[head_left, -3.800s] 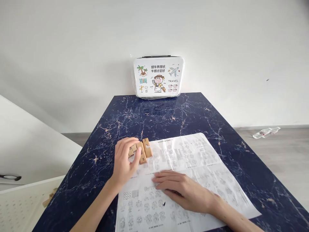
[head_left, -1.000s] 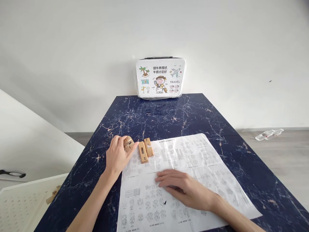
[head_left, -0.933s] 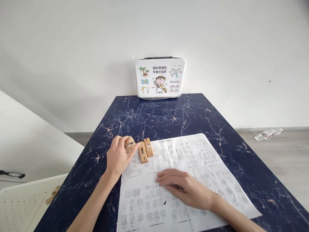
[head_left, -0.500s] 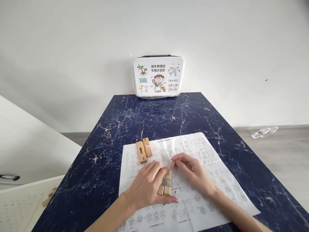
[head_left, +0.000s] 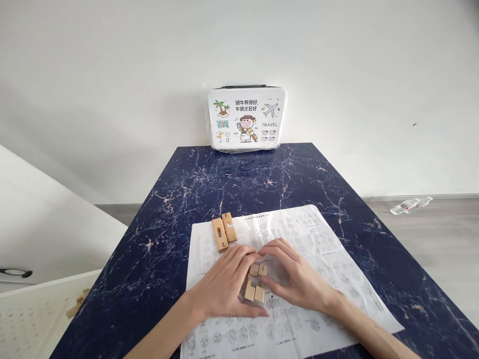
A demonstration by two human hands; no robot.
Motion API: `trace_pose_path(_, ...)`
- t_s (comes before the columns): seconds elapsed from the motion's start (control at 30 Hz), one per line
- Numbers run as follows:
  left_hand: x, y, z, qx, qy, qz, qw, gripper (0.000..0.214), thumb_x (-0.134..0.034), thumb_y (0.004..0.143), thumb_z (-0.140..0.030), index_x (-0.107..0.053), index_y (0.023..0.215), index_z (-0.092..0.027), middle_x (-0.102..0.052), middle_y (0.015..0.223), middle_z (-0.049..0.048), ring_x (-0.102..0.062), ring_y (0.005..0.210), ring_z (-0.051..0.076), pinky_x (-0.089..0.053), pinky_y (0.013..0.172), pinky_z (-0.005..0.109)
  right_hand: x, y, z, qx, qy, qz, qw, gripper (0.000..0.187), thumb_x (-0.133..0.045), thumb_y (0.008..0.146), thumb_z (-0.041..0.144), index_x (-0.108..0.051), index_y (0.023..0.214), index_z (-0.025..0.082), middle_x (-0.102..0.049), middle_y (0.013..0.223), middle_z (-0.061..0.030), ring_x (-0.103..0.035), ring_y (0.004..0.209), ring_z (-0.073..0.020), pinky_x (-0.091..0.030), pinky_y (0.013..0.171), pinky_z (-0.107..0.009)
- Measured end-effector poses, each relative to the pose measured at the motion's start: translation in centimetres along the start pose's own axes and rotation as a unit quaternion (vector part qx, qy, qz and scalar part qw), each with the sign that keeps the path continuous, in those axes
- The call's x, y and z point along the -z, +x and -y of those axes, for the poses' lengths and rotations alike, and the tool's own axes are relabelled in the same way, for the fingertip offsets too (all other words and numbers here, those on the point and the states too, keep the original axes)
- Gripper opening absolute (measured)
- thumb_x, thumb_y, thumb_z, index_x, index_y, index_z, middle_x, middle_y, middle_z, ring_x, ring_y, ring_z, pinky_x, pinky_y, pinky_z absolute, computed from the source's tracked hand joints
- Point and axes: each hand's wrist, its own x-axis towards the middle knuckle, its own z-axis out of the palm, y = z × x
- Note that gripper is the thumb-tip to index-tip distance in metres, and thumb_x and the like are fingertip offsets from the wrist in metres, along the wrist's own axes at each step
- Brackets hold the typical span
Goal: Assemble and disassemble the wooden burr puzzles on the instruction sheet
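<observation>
Light wooden puzzle blocks (head_left: 250, 291), notched in the middle, lie side by side on the printed sheet (head_left: 318, 259). One bears a number at its far end. My left hand (head_left: 226, 281) curves around their left side, its thumb stretched out below their near ends. From the right, my right hand (head_left: 295, 274) curls around them with its thumb against the right block's edge. The fingertips of both hands meet past the far ends, and the contact there is partly hidden. Beyond my left hand lie two more notched blocks, one marked 2 (head_left: 220, 239) and one marked 6 (head_left: 229, 227).
A white case (head_left: 247, 119) with cartoon prints stands against the wall at the far end of the blue marbled table (head_left: 247, 194). At lower left is a white perforated basket (head_left: 33, 304) with wooden pieces. A clear plastic bottle (head_left: 409, 205) lies on the floor at right.
My right hand has moved left to the blocks, its thumb now touching them. My left hand has shifted slightly left, uncovering more of the blocks, which are now slightly turned.
</observation>
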Motion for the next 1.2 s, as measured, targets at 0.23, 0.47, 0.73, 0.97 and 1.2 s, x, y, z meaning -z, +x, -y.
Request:
trace_pose_path(0.23, 1.3, -0.3, 1.4, -0.014, 0.029, 0.005, 0.999, 0.089, -0.077, 0.083, -0.076, -0.051, 0.146, -0.019, -0.061, 0.135, 0.0183, -0.062, 0.124, 0.039, -0.055, 0.104, 0.056, 0.2, -0.1, 0.0, 0.008, -0.018, 0.041, 0.999, 0.054, -0.079, 0.092, 0.029, -0.054, 0.14, 0.027, -0.068, 0.125, -0.0102, -0.065, 0.116, -0.0317, -0.061, 0.097, -0.05)
trace_pose_path(0.47, 2.4, -0.4, 2.2, -0.02, 0.085, -0.006, 0.996, 0.076, -0.081, 0.076, -0.08, -0.069, 0.117, -0.017, -0.058, 0.133, 0.019, -0.059, 0.125, 0.041, -0.055, 0.106, 0.061, 0.6, 0.0, -0.4, 0.022, -0.028, 0.057, 0.998, 0.021, -0.068, 0.104, 0.029, -0.068, 0.124, 0.026, -0.068, 0.121, -0.011, -0.064, 0.111, -0.0314, -0.06, 0.093, -0.05)
trace_pose_path(0.73, 3.2, -0.3, 2.2, -0.015, 0.018, -0.059, 0.998, 0.074, -0.088, 0.068, -0.078, -0.073, 0.113, -0.021, -0.062, 0.119, 0.0134, -0.062, 0.11, 0.033, -0.058, 0.096, 0.05, 1.2, 0.2, -0.6, -0.045, 0.074, 0.034, 0.996, 0.02, -0.064, 0.108, 0.038, -0.067, 0.125, 0.027, -0.069, 0.119, -0.0097, -0.068, 0.1, -0.026, -0.06, 0.085, -0.043)
trace_pose_path(0.97, 1.4, -0.3, 0.5, 0.131, -0.285, -0.071, 0.947, 0.087, -0.079, 0.076, -0.082, -0.06, 0.138, -0.024, -0.064, 0.079, -0.0011, -0.056, 0.066, 0.016, -0.046, 0.06, 0.027, 1.7, 0.4, -0.1, -0.14, 0.232, -0.015, 0.963, 0.033, -0.064, 0.106, 0.057, -0.066, 0.113, 0.025, -0.072, 0.094, -0.0049, -0.068, 0.079, -0.02, -0.057, 0.075, -0.037)
trace_pose_path(1.2, 0.7, 0.5, -0.9, 0.227, -0.445, -0.033, 0.866, 0.06, -0.046, 0.112, -0.059, -0.049, 0.16, -0.025, -0.047, 0.076, -0.0042, -0.036, 0.057, 0.011, -0.035, 0.053, 0.024, 2.0, 0.8, 0.4, -0.188, 0.32, -0.039, 0.928, 0.04, -0.062, 0.105, 0.063, -0.056, 0.115, 0.025, -0.065, 0.067, 0.0031, -0.058, 0.059, -0.016, -0.048, 0.061, -0.031)
